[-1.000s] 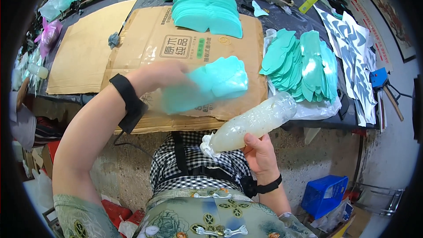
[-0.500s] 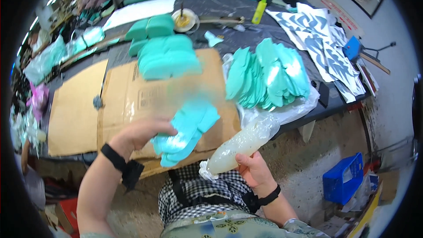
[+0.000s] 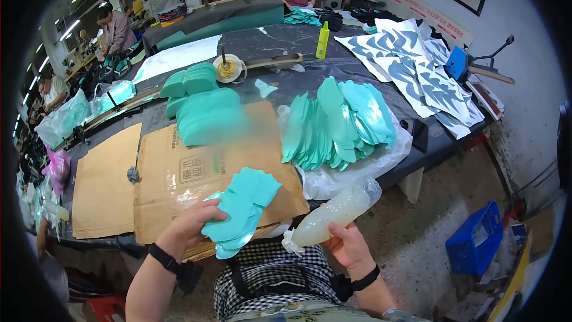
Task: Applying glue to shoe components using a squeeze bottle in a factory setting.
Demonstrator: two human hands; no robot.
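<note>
Left hand: I see the left hand (image 3: pixel 196 220) grasping overlapping teal pieces (image 3: pixel 244 209) by their left edge, thumb on top; I judge this hold leaves most of their faces uncovered.
Pieces: In front of me, over the near part of the cardboard (image 3: pixel 158 161), their long axis running from lower left to upper right.
Right hand: The right hand (image 3: pixel 350 247) grasps the bottle (image 3: pixel 339 211) from below, towards its narrow end, likely for control of that end.
Bottle: To the right of the pieces, tilted; its white-wrapped narrow end points lower left, its broad end upper right.
Stacks: Left stack (image 3: pixel 208 113) by the cardboard's far edge; right stack (image 3: pixel 339 125) on a bag (image 3: pixel 325 185), probably to shield it from the worktop (image 3: pixel 274 48).
</note>
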